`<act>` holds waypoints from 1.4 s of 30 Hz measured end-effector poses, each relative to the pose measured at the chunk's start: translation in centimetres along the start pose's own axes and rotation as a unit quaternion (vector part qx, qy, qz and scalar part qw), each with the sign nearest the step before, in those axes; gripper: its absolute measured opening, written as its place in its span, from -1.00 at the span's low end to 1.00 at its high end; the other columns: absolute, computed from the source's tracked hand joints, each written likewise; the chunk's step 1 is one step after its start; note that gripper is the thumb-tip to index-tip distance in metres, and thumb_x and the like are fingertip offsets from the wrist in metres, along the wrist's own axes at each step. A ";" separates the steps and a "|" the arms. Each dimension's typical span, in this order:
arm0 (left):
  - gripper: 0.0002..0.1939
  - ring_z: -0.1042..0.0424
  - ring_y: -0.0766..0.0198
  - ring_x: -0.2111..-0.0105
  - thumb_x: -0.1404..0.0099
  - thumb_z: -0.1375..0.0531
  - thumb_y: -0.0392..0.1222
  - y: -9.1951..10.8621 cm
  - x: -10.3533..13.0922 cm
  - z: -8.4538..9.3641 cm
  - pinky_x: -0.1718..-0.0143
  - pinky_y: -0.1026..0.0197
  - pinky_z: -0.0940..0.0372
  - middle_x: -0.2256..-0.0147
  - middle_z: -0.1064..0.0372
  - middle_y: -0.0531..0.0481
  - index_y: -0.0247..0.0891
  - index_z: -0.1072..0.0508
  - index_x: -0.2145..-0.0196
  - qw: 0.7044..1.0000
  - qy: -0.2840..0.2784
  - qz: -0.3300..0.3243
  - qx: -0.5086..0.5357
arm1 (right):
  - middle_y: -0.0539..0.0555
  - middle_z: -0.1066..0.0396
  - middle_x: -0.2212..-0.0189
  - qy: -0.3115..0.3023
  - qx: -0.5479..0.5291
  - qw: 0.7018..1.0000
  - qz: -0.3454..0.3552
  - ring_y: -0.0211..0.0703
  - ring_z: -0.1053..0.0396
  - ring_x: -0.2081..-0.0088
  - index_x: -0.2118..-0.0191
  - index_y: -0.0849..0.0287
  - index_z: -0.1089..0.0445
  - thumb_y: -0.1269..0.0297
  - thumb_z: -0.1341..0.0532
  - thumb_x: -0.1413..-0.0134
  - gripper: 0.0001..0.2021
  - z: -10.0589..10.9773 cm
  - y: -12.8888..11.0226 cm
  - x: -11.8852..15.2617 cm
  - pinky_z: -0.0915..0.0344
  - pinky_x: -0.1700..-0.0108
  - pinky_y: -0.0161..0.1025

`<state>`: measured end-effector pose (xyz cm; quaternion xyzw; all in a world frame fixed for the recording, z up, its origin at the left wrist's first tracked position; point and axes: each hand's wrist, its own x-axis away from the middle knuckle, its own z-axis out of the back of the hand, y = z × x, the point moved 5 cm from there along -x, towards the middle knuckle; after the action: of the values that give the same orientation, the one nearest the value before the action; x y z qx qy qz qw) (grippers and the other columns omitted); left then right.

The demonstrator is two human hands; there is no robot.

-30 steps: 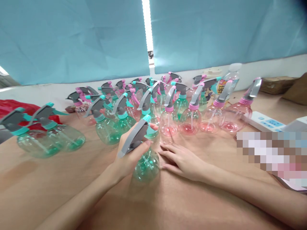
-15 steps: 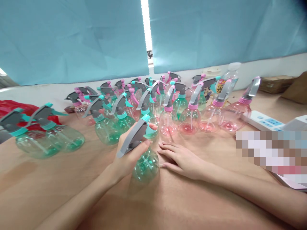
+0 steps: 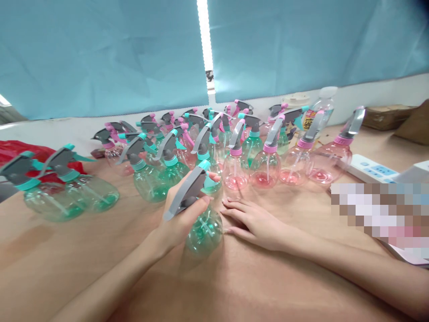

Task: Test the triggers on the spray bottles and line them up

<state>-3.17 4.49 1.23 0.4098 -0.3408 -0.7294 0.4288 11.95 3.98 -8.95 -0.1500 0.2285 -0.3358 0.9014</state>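
Observation:
My left hand [image 3: 182, 219] is wrapped round the neck of a green spray bottle [image 3: 205, 235] with a grey and turquoise spray head, at the middle of the table. The neck is hidden by the fingers. Just right of this bottle, my right hand [image 3: 256, 221] lies on the table with its fingers apart, holding nothing. Behind the hands stand several green bottles [image 3: 152, 183] and several pink bottles [image 3: 264, 172], all with spray heads. Two more green bottles [image 3: 100, 194] stand at the left.
A white power strip [image 3: 372, 169] and a pixelated flat object [image 3: 385, 214] lie at the right on the wooden table [image 3: 161, 286]. Farther back are a clear drink bottle [image 3: 326, 105] and a brown box [image 3: 385, 117]. Red plastic [image 3: 40, 154] lies at the far left.

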 end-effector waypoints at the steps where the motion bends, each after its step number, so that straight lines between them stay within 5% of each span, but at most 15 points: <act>1: -0.70 -0.39 0.23 0.31 -0.16 -0.11 -0.30 0.0 0.0 0.0 0.19 0.14 -0.33 0.10 -0.42 0.02 -0.14 -0.39 0.12 1.000 -0.001 0.003 0.003 | 0.27 -0.30 -0.15 -0.001 0.002 1.000 0.000 0.08 -0.22 -0.18 -0.15 0.23 -0.31 0.01 -0.04 -0.29 -0.52 0.0 0.0 0.0 -0.20 -0.18 0.06; 6: -0.70 -0.38 0.18 0.31 -0.14 -0.12 -0.27 0.0 0.0 0.1 0.22 0.11 -0.32 0.12 -0.42 0.00 -0.11 -0.42 0.14 1.000 0.003 0.016 0.002 | 0.24 -0.30 -0.16 0.000 0.011 1.000 -0.003 0.05 -0.21 -0.20 -0.17 0.21 -0.29 0.02 -0.03 -0.30 -0.52 0.0 0.1 0.1 -0.19 -0.19 0.04; 14: -0.66 -0.36 0.17 0.41 -0.11 -0.13 -0.25 -0.4 0.2 0.4 0.35 0.12 -0.27 0.42 -0.37 0.04 -0.09 -0.44 0.13 0.999 0.008 0.043 0.011 | 0.27 -0.30 -0.16 0.011 0.001 1.000 0.004 0.09 -0.20 -0.21 -0.18 0.24 -0.29 0.05 -0.04 -0.30 -0.53 -0.1 0.1 0.1 -0.17 -0.21 0.09; 24: -0.95 -0.17 0.29 0.60 -0.07 -0.13 -0.21 -0.1 0.1 0.3 0.57 0.22 -0.08 0.58 -0.17 0.10 -0.16 -0.34 0.43 0.999 -0.004 0.040 0.001 | 0.28 -0.30 -0.16 0.015 0.000 1.000 0.006 0.09 -0.21 -0.21 -0.18 0.26 -0.29 0.06 -0.04 -0.30 -0.53 -0.2 0.3 0.1 -0.19 -0.20 0.10; 27: -0.93 -0.11 0.32 0.64 -0.07 -0.12 -0.23 0.0 0.2 0.1 0.60 0.22 -0.04 0.58 -0.15 0.12 -0.15 -0.32 0.40 0.999 -0.019 0.041 -0.002 | 0.29 -0.29 -0.16 0.015 0.000 1.000 0.007 0.10 -0.21 -0.21 -0.18 0.27 -0.29 0.07 -0.05 -0.30 -0.52 -0.2 0.3 0.1 -0.19 -0.20 0.11; 35: -0.81 -0.30 0.24 0.55 -0.07 -0.13 -0.20 0.0 0.1 0.0 0.42 0.12 -0.32 0.45 -0.35 0.05 -0.14 -0.39 0.30 0.999 -0.010 0.052 -0.004 | 0.26 -0.28 -0.17 0.017 -0.009 1.000 0.003 0.11 -0.19 -0.22 -0.19 0.22 -0.28 0.07 -0.06 -0.29 -0.53 -0.3 0.3 0.2 -0.17 -0.21 0.13; 42: -0.68 -0.41 0.20 0.32 -0.13 -0.12 -0.29 0.0 0.3 0.0 0.27 0.15 -0.35 0.19 -0.44 0.02 -0.12 -0.42 0.13 1.000 -0.005 0.023 -0.015 | 0.27 -0.30 -0.16 0.014 0.007 1.000 0.005 0.09 -0.22 -0.20 -0.18 0.25 -0.29 0.06 -0.05 -0.30 -0.53 -0.3 0.3 0.2 -0.19 -0.20 0.09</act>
<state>-3.23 4.21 1.15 0.3911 -0.3412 -0.7267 0.4501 12.06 4.04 -9.40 -0.1382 0.2390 -0.3353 0.9008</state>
